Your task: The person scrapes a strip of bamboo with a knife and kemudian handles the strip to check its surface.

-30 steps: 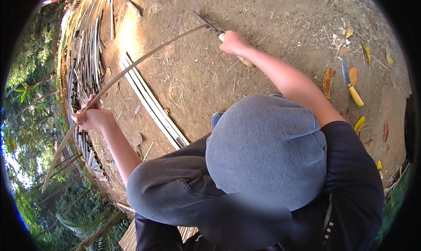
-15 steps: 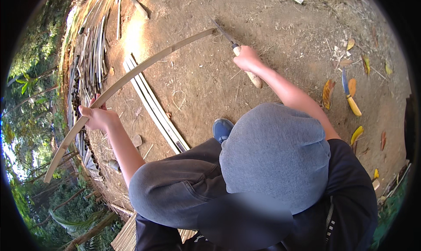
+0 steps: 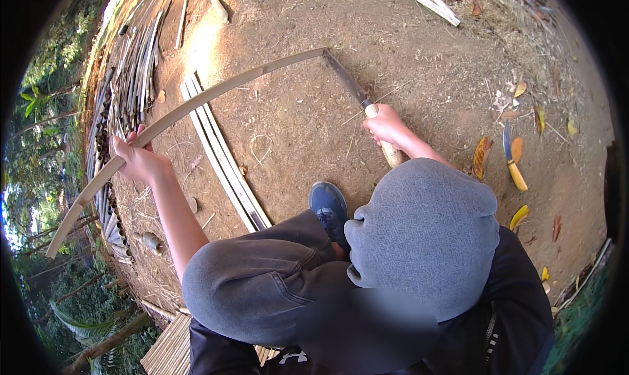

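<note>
My left hand (image 3: 139, 160) grips a long, bent bamboo strip (image 3: 216, 93) that arcs from the lower left up to the top middle. My right hand (image 3: 388, 126) is closed on the pale wooden handle of a long dark knife (image 3: 346, 81). The blade's far end meets the tip of the strip near the top centre. My grey hood, bent knee and blue shoe (image 3: 329, 205) fill the lower middle of the view.
Several cut bamboo strips (image 3: 226, 162) lie side by side on the dirt ground between my hands. More bamboo slats (image 3: 128, 80) are stacked along the left edge. A second small knife with a yellow handle (image 3: 513, 159) lies among dry leaves at right.
The view has shifted so both hands sit lower in the frame. The right hand and knife have drawn nearer to my body; the strip still bends between hand and blade.
</note>
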Demonstrator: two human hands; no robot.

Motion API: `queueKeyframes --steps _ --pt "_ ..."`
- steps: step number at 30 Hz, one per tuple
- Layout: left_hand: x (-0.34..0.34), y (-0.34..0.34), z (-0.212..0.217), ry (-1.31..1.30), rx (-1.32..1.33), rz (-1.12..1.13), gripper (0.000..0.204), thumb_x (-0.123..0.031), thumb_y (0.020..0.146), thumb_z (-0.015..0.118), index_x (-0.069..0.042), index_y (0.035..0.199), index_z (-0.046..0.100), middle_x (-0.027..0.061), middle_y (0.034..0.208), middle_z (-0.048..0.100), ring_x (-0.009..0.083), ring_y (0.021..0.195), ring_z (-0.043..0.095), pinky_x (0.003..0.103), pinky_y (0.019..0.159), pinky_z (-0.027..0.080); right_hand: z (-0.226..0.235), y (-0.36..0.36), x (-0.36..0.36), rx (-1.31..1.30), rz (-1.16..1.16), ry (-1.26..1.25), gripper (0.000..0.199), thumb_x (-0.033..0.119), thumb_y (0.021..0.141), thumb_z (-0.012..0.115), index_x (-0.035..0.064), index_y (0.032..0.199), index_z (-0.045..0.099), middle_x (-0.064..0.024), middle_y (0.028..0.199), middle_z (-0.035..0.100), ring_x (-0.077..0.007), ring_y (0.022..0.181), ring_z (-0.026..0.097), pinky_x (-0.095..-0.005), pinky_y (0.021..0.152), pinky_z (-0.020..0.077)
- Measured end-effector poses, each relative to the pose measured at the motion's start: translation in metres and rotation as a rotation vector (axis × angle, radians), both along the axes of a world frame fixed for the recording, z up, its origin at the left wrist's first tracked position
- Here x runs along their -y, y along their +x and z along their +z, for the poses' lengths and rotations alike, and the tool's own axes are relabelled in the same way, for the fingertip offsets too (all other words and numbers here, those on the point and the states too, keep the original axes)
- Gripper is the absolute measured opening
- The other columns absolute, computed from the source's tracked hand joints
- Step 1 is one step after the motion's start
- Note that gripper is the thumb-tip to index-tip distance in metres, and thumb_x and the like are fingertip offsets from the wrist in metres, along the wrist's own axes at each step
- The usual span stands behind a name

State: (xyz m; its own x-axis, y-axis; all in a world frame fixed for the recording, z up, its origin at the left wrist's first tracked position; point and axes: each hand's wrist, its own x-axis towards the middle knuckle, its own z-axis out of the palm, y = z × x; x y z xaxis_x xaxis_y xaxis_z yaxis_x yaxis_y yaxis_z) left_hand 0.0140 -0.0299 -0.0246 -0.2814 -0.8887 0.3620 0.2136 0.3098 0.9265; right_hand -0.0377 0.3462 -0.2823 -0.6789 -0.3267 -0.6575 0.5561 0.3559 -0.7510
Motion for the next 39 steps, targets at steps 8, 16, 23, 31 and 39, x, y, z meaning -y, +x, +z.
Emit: queueKeyframes --steps 8,16,23,31,39 --pt "-0.009 -0.007 0.006 0.035 -0.043 0.004 0.019 -0.018 0.099 0.051 0.0 0.099 0.042 0.0099 0.078 0.057 0.0291 0.075 0.069 0.04 0.076 0.062 0.007 -0.005 0.001 -0.194 -0.037 0.072 0.014 0.005 0.08 0.063 0.0002 0.09 0.054 -0.0065 0.069 0.058 -0.0156 0.055 0.059 -0.0312 0.046 0.0473" --pt "-0.006 -0.007 0.009 0.049 -0.048 0.022 0.019 -0.012 0.096 0.045 -0.005 0.079 0.039 0.0068 0.063 0.05 0.0278 0.061 0.066 0.041 0.074 0.063 -0.003 -0.026 -0.018 0.215 -0.098 -0.206 0.011 0.002 0.078 0.061 0.004 0.085 0.052 0.0002 0.063 0.052 -0.0105 0.049 0.052 -0.0295 0.046 0.0478" --pt "0.007 -0.009 0.005 0.072 -0.233 -0.057 0.021 -0.011 0.093 0.044 -0.007 0.074 0.036 0.0047 0.054 0.043 0.0218 0.047 0.052 0.042 0.062 0.062 0.001 -0.052 -0.033 0.022 -0.204 -0.146 0.009 0.003 0.079 0.06 0.0044 0.083 0.052 -0.0012 0.063 0.052 -0.0113 0.05 0.052 -0.0304 0.046 0.0477" --pt "0.013 -0.007 -0.002 0.061 -0.217 -0.004 0.021 -0.01 0.093 0.046 -0.006 0.074 0.036 0.0062 0.055 0.045 0.0223 0.048 0.053 0.038 0.056 0.059 0.001 -0.057 0.014 -0.184 0.093 0.053 0.013 0.007 0.079 0.06 -0.0007 0.089 0.056 -0.0106 0.068 0.061 -0.0212 0.054 0.062 -0.0376 0.049 0.0484" --pt "0.01 -0.011 -0.006 0.145 -0.09 0.194 0.02 -0.012 0.092 0.05 -0.002 0.08 0.037 0.0097 0.072 0.052 0.0274 0.065 0.065 0.038 0.066 0.06 0.01 -0.074 0.047 -0.366 0.221 0.396 0.025 0.009 0.081 0.061 0.0007 0.104 0.064 -0.0162 0.094 0.069 -0.0274 0.083 0.069 -0.0408 0.068 0.0539"
